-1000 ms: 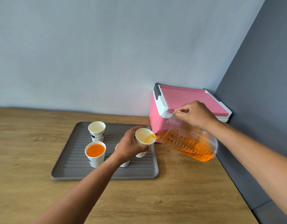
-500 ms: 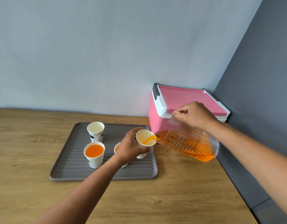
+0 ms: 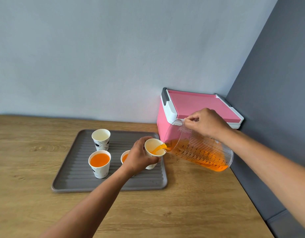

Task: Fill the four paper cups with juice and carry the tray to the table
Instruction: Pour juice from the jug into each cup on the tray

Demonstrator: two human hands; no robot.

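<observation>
While our right hand (image 3: 205, 122) grips the jug (image 3: 199, 152) at its rim and tilts it, juice pours from the spout into the cup (image 3: 152, 145). Our left hand (image 3: 139, 158) wraps that cup at the tray's (image 3: 76, 177) right edge; lifted or resting, we cannot tell. Just left of that grip a half-hidden cup (image 3: 125, 157) shows juice. Further left stands a full cup (image 3: 99, 162), and beyond it an empty cup (image 3: 101, 139). A cooler (image 3: 191, 103) sits behind the jug.

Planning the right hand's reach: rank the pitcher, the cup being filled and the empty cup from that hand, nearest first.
1. The pitcher, gripped in the right hand.
2. The cup being filled, at the spout, over the tray's right edge.
3. The empty cup, tray's back left corner.
</observation>
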